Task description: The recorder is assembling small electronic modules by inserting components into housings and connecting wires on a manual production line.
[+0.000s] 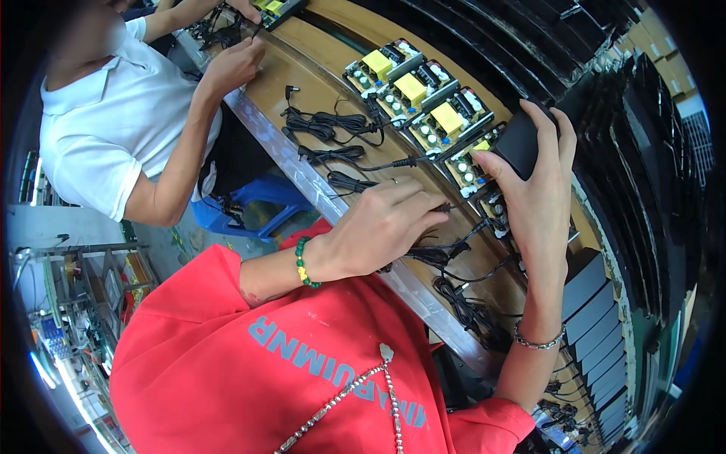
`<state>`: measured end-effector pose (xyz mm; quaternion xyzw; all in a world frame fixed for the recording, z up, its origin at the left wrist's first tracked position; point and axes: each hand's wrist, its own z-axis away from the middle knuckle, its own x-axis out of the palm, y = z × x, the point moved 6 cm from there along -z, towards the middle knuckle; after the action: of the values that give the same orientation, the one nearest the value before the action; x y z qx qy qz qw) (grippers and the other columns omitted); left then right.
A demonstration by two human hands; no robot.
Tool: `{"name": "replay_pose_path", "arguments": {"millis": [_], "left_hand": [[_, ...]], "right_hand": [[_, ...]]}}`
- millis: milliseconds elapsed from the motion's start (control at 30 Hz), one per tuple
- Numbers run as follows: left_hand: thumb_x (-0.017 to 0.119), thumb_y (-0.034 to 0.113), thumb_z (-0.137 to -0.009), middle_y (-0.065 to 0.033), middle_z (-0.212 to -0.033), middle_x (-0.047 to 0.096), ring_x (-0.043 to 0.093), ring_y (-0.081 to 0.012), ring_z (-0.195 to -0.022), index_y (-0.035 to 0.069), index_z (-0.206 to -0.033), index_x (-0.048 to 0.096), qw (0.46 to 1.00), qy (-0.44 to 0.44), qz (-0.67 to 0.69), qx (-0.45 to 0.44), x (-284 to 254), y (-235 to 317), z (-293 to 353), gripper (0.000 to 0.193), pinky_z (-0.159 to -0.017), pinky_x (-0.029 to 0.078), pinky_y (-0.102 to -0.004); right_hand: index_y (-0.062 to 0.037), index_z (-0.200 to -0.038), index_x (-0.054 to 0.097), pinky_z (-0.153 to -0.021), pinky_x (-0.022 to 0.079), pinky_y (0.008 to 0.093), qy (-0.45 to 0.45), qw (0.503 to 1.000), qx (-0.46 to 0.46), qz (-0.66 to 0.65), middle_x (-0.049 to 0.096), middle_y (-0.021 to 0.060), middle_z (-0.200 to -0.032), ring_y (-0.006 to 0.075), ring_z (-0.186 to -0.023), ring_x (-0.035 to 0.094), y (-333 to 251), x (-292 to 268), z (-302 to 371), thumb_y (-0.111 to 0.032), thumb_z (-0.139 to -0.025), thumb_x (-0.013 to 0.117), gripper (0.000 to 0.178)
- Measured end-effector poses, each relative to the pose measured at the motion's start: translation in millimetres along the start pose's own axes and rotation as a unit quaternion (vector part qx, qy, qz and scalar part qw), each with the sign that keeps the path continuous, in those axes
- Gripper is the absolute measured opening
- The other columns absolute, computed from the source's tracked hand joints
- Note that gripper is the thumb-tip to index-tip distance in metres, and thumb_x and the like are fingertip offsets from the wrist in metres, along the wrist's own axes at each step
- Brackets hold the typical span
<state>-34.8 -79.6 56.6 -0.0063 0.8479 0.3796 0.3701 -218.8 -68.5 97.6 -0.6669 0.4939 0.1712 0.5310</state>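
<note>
My left hand (382, 227), with a green bead bracelet on its wrist, is closed with thumb and fingers pinched on a black cable (445, 208). My right hand (537, 170) grips a black plastic casing (522, 144), thumb on one side and fingers over the other. Close to the casing lies a row of power supply circuit boards (446, 117) with yellow transformers, partly hidden by my right hand. Coiled black cables (325, 125) lead from the boards across the bench. More coils (465, 306) rest between my forearms.
Stacks of black trays (620, 144) rise at the right, past the bench (302, 76). Grey casings (594, 321) line up at the lower right. At the upper left a co-worker in a white shirt (102, 151) handles a cable, beside a blue stool (253, 200).
</note>
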Motion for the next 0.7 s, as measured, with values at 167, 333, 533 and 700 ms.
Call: {"name": "replay_pose_path", "arguments": {"millis": [167, 333, 533, 700], "left_hand": [[0.077, 0.014, -0.089, -0.013, -0.081, 0.065, 0.064, -0.027, -0.07, 0.001, -0.102, 0.075, 0.998, 0.038, 0.02, -0.05, -1.5, -4.2, -1.5, 0.019, -0.061, 0.049, -0.0347], [0.076, 0.017, -0.091, -0.013, -0.082, 0.064, 0.063, -0.0259, -0.07, -0.001, -0.105, 0.074, 0.989, -0.017, 0.08, -0.121, -3.5, -12.6, -3.2, 0.023, -0.061, 0.048, -0.0352], [0.072, 0.017, -0.094, -0.0129, -0.081, 0.063, 0.062, -0.0259, -0.071, -0.002, -0.107, 0.073, 0.99, -0.078, 0.089, -0.078, -5.9, -6.0, -11.1, 0.022, -0.062, 0.048, -0.0359], [0.072, 0.015, -0.094, -0.0131, -0.08, 0.063, 0.062, -0.0284, -0.07, -0.002, -0.103, 0.072, 0.99, -0.092, 0.093, -0.052, -6.7, -7.0, -12.8, 0.02, -0.062, 0.048, -0.0359]], "right_hand": [[-0.0104, -0.139, 0.054, -0.084, 0.061, 0.0477, -0.005, 1.0, -0.001, -0.005, 0.039, 0.0239, -0.15, 0.0433, -0.103, 0.069, -0.8, -0.5, -0.5, -0.028, -0.079, 0.087, 0.071], [-0.0104, -0.139, 0.054, -0.085, 0.06, 0.0475, -0.004, 1.0, -0.001, -0.005, 0.039, 0.0238, -0.15, 0.043, -0.104, 0.068, -0.9, -0.2, 1.9, -0.027, -0.079, 0.088, 0.071], [-0.0104, -0.139, 0.054, -0.086, 0.06, 0.0472, -0.007, 1.0, 0.009, -0.017, 0.039, 0.0238, -0.15, 0.0429, -0.105, 0.068, -0.4, 0.0, 1.9, -0.026, -0.078, 0.088, 0.071], [-0.0104, -0.139, 0.054, -0.085, 0.06, 0.0472, -0.003, 1.0, 0.002, -0.015, 0.038, 0.0237, -0.15, 0.0428, -0.105, 0.068, -1.1, -0.5, 1.9, -0.025, -0.078, 0.088, 0.071]]}}
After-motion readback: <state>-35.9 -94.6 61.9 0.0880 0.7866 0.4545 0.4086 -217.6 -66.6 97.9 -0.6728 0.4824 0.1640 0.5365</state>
